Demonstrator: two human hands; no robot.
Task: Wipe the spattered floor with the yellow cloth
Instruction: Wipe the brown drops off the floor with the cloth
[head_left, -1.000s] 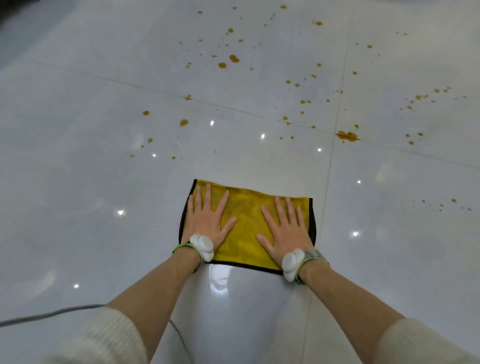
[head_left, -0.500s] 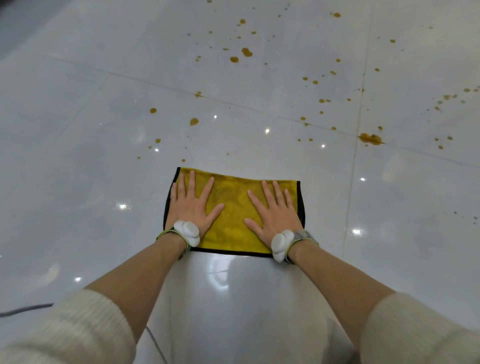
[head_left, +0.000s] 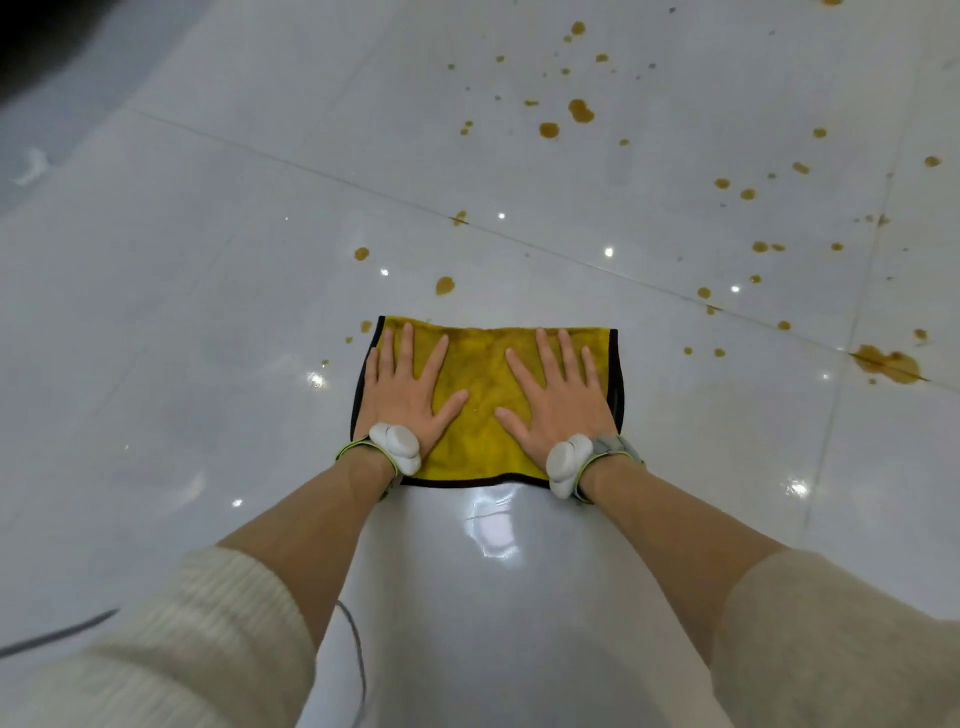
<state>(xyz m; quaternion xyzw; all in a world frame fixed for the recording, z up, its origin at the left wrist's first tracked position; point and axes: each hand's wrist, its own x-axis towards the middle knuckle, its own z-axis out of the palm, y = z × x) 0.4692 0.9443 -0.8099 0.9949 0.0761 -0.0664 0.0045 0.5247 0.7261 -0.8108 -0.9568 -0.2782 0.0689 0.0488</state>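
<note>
On the glossy white floor (head_left: 208, 322), left hand (head_left: 402, 397) and right hand (head_left: 560, 400), fingers (head_left: 408, 348) spread flat, have pushed the black-edged yellow cloth (head_left: 480, 384) forward to the nearest brown spatters (head_left: 444, 285).

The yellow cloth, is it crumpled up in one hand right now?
No, the yellow cloth lies spread flat on the floor with the left hand and right hand pressed open on it.

One cloth (head_left: 480, 387), two hands (head_left: 402, 397) (head_left: 560, 402), perhaps forty spatters (head_left: 581, 110).
</note>
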